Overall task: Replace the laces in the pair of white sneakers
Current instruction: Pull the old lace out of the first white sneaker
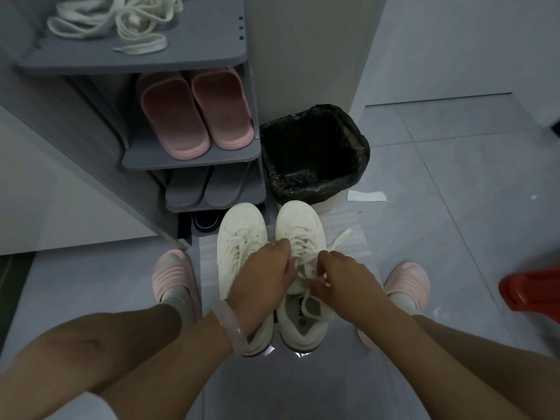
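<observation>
The right sneaker was set beside the left sneaker on the floor — hemmed by shoe rack and bin. Its lace was pinched by left hand and right hand; the insole print was unreadable.

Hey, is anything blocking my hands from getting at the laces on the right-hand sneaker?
Nothing visible does. Both the left hand and the right hand are already on the laces of the right-hand sneaker, fingers pinching them. The other sneaker sits beside it, out of the way.
</observation>
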